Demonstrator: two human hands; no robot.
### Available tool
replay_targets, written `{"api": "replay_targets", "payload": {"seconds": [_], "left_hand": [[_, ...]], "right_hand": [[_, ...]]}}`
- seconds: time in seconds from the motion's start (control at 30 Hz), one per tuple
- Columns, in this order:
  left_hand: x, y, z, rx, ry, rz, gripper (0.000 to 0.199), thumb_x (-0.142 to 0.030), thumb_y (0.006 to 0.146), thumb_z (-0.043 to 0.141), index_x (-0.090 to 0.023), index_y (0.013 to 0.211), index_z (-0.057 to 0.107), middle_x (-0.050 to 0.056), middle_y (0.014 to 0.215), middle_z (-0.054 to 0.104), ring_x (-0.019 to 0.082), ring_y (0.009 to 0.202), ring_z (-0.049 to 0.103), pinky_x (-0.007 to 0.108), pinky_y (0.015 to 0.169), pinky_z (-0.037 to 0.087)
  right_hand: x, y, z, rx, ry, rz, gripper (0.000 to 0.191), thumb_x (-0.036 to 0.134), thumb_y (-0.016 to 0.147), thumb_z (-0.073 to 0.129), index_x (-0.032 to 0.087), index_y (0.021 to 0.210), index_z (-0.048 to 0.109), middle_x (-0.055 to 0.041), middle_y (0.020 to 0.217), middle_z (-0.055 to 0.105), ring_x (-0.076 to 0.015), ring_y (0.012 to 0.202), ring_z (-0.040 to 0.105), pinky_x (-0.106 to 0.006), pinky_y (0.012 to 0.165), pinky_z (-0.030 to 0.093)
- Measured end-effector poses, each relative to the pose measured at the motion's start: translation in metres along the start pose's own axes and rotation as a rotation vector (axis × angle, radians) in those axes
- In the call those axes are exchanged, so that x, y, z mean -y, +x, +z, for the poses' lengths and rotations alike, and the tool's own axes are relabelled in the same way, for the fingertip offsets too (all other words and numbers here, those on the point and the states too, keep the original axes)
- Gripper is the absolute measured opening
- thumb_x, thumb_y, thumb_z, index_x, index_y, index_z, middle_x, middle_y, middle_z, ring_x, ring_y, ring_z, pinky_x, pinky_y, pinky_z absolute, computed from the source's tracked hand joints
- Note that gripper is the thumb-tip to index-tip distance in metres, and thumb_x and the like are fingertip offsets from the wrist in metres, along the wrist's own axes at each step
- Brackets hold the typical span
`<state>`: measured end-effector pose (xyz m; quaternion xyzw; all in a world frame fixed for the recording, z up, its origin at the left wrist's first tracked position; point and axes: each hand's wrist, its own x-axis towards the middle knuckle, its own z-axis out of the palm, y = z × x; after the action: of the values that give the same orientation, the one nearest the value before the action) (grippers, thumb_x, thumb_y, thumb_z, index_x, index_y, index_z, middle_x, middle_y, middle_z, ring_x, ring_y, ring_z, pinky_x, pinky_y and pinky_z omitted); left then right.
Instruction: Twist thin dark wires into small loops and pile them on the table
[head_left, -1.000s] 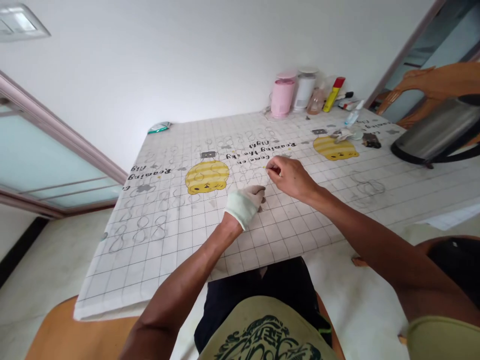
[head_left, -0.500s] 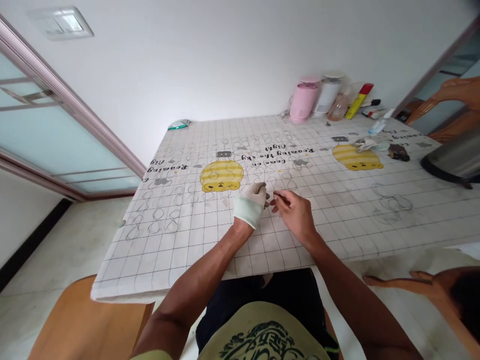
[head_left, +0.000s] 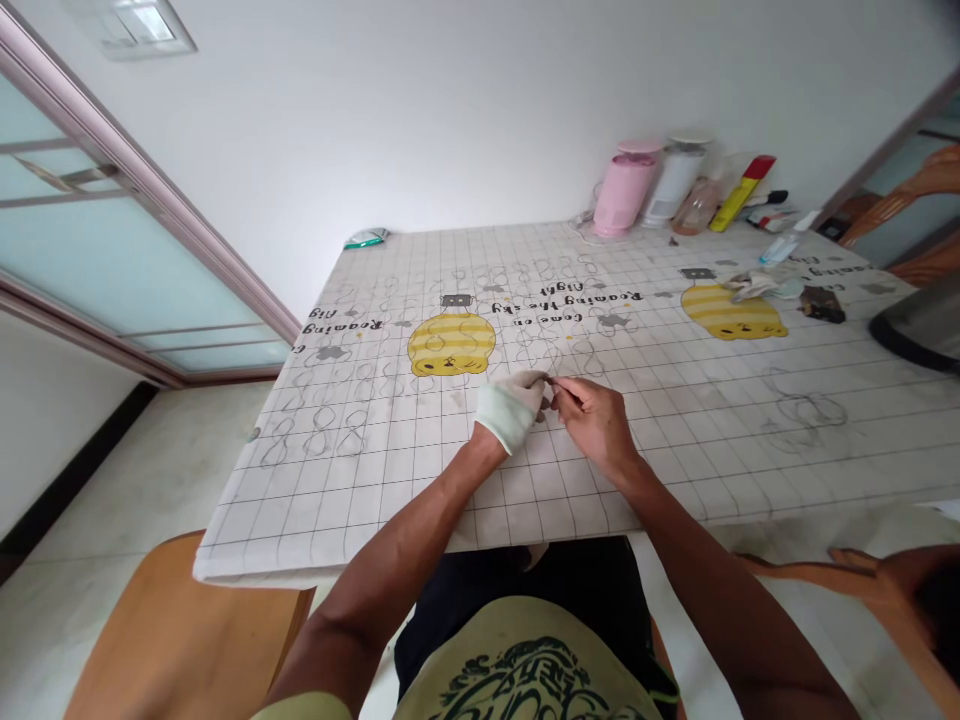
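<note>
My left hand [head_left: 514,408] wears a whitish work glove with a pale green cuff and greyed fingertips; its fingers are curled closed. My bare right hand [head_left: 598,422] pinches with thumb and forefinger, its tips meeting the gloved fingertips. Whatever lies between them is too small to make out. Both hands are over the near middle of a table with a white checked tablecloth [head_left: 435,480], printed with yellow bear balloons. Rows of thin grey figure-eight outlines [head_left: 319,432] spread across the cloth on the left; I cannot tell if they are drawn or lying loose.
At the back right stand a pink cylinder [head_left: 625,192], a white one [head_left: 675,185], a pinkish bottle [head_left: 696,207] and a yellow red-capped container [head_left: 741,195]. Rightward lie a crumpled glove [head_left: 761,283], a small dark block [head_left: 823,304] and a metal vessel [head_left: 922,315]. A green packet [head_left: 366,238] lies back left.
The gloved fingertips have closed the small gap to my right hand's pinch, so the two now touch. The whole view has shifted slightly; the things on the table stay in place.
</note>
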<state>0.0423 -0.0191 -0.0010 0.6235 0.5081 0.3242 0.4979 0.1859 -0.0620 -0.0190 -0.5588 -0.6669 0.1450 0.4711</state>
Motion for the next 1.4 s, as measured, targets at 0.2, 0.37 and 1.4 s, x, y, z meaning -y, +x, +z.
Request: {"api": "replay_targets", "payload": {"seconds": [0.2,0.37,1.4], "left_hand": [[-0.001,-0.003,-0.004,0.057,-0.23,0.006,0.026,-0.019,0.098,0.053,-0.014,0.109,0.076,0.001,0.075,0.072,0.01,0.057,0.063,0.021,0.052,0.05],[0.0,-0.005,-0.006,0.096,-0.312,0.029,0.023,-0.023,0.099,0.056,-0.013,0.102,0.076,0.003,0.077,0.073,0.009,0.056,0.062,0.021,0.052,0.048],[-0.006,-0.01,-0.022,0.271,-0.112,-0.083,0.012,-0.028,0.079,0.075,-0.017,0.08,0.076,-0.003,0.053,0.055,0.008,0.046,0.044,0.02,0.042,0.03]], "right_hand": [[0.001,0.0,-0.004,0.022,-0.015,0.025,0.025,0.03,0.099,0.052,0.022,0.089,0.074,-0.0021,0.075,0.072,-0.0176,0.062,0.063,-0.032,0.065,0.048],[0.01,0.0,-0.011,0.053,-0.097,-0.069,0.031,0.028,0.101,0.049,0.022,0.076,0.065,-0.0025,0.072,0.067,-0.0178,0.064,0.061,-0.032,0.065,0.045],[0.003,0.033,-0.052,0.295,0.203,0.053,0.032,0.041,0.097,0.06,0.023,0.112,0.082,-0.0018,0.077,0.071,-0.012,0.055,0.059,-0.027,0.052,0.05]]}}
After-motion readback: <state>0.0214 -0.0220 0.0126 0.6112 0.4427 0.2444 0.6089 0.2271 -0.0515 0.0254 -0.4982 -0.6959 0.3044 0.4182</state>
